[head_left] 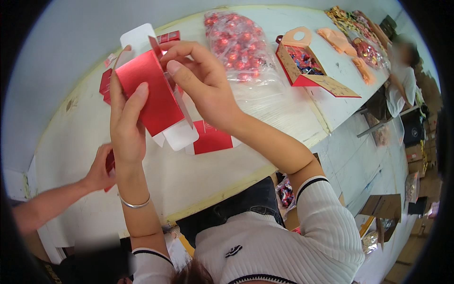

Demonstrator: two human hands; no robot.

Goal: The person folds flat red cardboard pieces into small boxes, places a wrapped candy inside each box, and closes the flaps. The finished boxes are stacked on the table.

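Note:
A shiny red carton [153, 97] with white end flaps is held up over the table, tilted, and both its ends stand open. My left hand [126, 120] grips it from the left, thumb pressed on the red face. Curled around the upper right edge, my right hand [205, 83] has its thumb and fingers at a side panel; some fingertips are hidden behind the carton. Below it, a flat red carton piece [213, 140] lies on the white table [255, 102]. More red cartons [105, 85] lie partly hidden behind my left hand.
A clear bag of shiny red balls [236, 47] lies at the back. Right of it stands an open patterned box [302, 61] with wrapped pieces inside. Another person's hand [101, 170] holds something red at the left. Peach cloth pouches [336, 41] lie far right, near a seated person [401, 85].

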